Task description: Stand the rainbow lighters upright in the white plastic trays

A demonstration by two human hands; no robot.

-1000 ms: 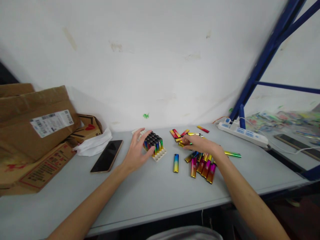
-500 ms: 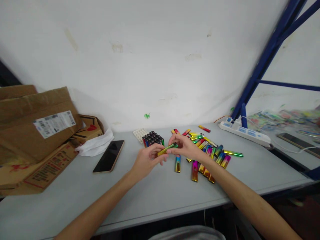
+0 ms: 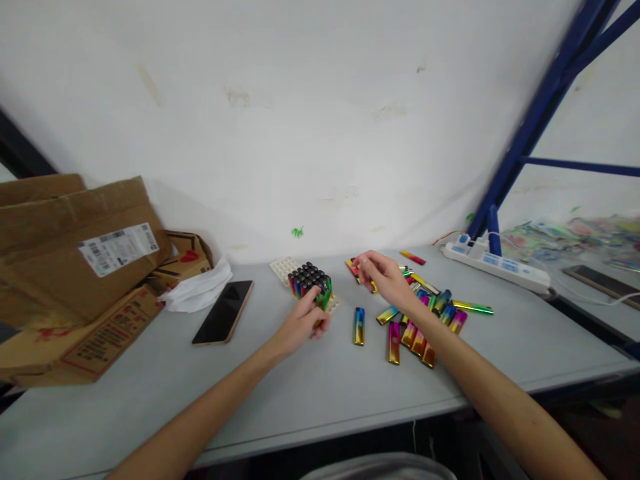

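At mid-frame, the left hand (image 3: 302, 321) alone now pinched the green-gold lighter (image 3: 323, 305) by the white tray (image 3: 282, 268) — the right hand (image 3: 383, 275) had let go, curled and apparently empty near the loose lighters (image 3: 394, 342), so placing looked one-handed.

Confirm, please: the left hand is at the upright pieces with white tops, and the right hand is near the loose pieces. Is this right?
Not quite. The head view shows that the upright pieces have black tops, not white. The left hand is at them and the right hand near the loose pieces, as you say.
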